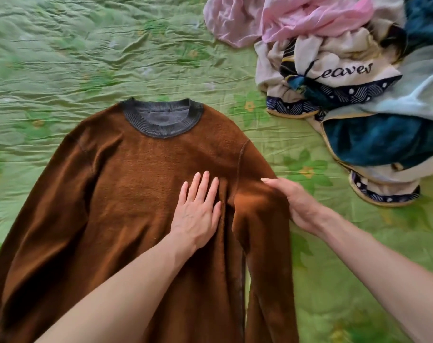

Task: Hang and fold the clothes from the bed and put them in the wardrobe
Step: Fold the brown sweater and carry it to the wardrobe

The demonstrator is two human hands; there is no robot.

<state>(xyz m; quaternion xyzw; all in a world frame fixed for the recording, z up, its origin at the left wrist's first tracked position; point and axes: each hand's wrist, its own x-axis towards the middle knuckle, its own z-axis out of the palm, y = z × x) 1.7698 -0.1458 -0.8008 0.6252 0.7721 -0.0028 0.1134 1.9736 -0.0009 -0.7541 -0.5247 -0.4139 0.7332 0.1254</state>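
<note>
Brown fleece-like sweater [141,194], laid face up and roughly flat on the green patterned bedspread [62,58], with its grey ribbed collar [161,120] pointing away from the viewer. Nearest the camera, two bare forearms reach in from the lower edge. The left hand [198,214] lies flat on the chest panel, fingers straight and together, pressing the cloth down and holding nothing. The right hand [297,201] has its fingers curled round the upper part of the sweater's right-side sleeve [264,231], just below the shoulder seam, lifting a ridge of fabric there. The opposite sleeve [37,231] lies spread outward, untouched.

Judged stage: early folding of this one garment; the sleeve fold appears to be in hand. The next move probably calls for drawing the held sleeve across the body while the flat hand anchors the fold line, keeping the soft pile from bunching.

Farther off, at upper right, a heap of unsorted clothes [334,82] waits: a pink garment [297,21], teal and pale blue fabrics, and a cream piece with a dark patterned border bearing the script word "Leaves". No wardrobe is in view.
</note>
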